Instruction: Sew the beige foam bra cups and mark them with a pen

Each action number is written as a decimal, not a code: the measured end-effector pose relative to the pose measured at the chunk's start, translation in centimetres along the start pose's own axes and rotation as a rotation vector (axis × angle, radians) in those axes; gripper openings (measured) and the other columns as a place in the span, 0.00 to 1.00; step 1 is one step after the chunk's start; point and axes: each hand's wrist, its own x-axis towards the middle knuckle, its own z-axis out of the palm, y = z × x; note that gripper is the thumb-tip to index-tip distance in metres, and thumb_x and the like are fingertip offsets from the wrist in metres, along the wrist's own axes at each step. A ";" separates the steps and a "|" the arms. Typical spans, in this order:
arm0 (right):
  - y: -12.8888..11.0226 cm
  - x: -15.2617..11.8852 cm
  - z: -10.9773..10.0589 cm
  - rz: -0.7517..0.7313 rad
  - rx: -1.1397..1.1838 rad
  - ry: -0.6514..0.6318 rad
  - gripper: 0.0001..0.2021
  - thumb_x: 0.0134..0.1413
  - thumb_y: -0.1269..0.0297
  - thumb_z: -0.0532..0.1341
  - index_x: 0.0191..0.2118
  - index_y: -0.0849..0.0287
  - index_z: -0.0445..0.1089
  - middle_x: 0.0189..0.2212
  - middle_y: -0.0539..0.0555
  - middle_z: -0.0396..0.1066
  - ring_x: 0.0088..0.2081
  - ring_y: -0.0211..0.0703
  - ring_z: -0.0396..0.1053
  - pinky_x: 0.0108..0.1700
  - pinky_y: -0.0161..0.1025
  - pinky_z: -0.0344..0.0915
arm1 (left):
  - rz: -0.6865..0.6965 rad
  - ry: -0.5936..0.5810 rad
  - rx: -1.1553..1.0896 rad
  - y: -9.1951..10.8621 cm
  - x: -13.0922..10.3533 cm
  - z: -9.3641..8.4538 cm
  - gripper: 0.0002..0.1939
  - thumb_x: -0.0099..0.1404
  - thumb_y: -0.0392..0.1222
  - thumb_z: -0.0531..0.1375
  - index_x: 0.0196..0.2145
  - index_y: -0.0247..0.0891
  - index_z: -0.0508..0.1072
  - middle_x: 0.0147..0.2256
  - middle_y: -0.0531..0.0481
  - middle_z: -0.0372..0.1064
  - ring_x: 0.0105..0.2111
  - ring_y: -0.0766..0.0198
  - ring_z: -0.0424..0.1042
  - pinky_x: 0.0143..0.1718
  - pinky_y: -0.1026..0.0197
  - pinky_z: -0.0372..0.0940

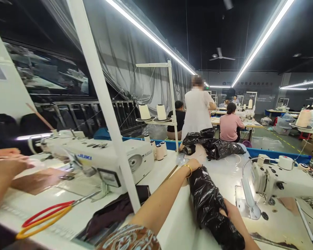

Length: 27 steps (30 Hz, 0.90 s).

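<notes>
A long bundle in a shiny black plastic bag (pixel 208 198) slants across the front of the table. My left hand (pixel 194 164), with a gold bangle at the wrist, grips its far end; the fingertips are partly hidden. Lower down, my right hand (pixel 231 211) is closed around the bundle's right side. Just beyond my left hand lies another black plastic bundle (pixel 219 147), with pale material beside it. What either bag holds cannot be seen.
A white sewing machine (pixel 281 177) stands on the right, a JUKI machine (pixel 94 156) on the left. A co-worker's hands (pixel 7 163) are at the far left, near red-and-yellow-handled scissors (pixel 47 218). A white post (pixel 101 93) and thread cones (pixel 160 149) stand nearby. People are farther back.
</notes>
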 end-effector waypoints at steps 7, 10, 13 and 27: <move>0.1 0.4 -0.1 0.061 -0.129 0.130 0.13 0.58 0.57 0.57 0.43 0.54 0.76 0.30 0.53 0.79 0.32 0.51 0.77 0.36 0.42 0.75 | 0.138 0.292 -0.104 5.0 0.3 -7.4 0.15 0.73 0.48 0.62 0.49 0.34 0.74 0.46 0.47 0.74 0.42 0.57 0.76 0.43 0.52 0.75; -0.7 1.0 -0.7 0.115 -0.198 0.257 0.23 0.63 0.60 0.54 0.62 0.55 0.66 0.51 0.60 0.77 0.52 0.54 0.75 0.53 0.49 0.72 | 0.283 0.504 -0.139 8.3 -0.4 -11.9 0.13 0.74 0.47 0.60 0.41 0.33 0.75 0.37 0.50 0.74 0.36 0.61 0.75 0.40 0.55 0.72; -2.0 0.5 -0.9 0.146 -0.333 0.305 0.30 0.63 0.61 0.54 0.69 0.56 0.57 0.57 0.62 0.71 0.59 0.59 0.70 0.58 0.55 0.69 | 0.463 0.733 -0.191 11.5 -2.2 -14.6 0.15 0.76 0.45 0.55 0.34 0.35 0.72 0.30 0.52 0.71 0.34 0.61 0.72 0.39 0.59 0.67; -15.2 -4.6 -2.7 -0.245 -0.317 0.618 0.33 0.68 0.60 0.59 0.72 0.51 0.47 0.60 0.65 0.62 0.57 0.59 0.66 0.53 0.57 0.69 | 1.272 0.716 0.113 14.4 -16.4 -7.7 0.26 0.81 0.51 0.41 0.33 0.39 0.71 0.27 0.53 0.69 0.28 0.64 0.69 0.33 0.62 0.63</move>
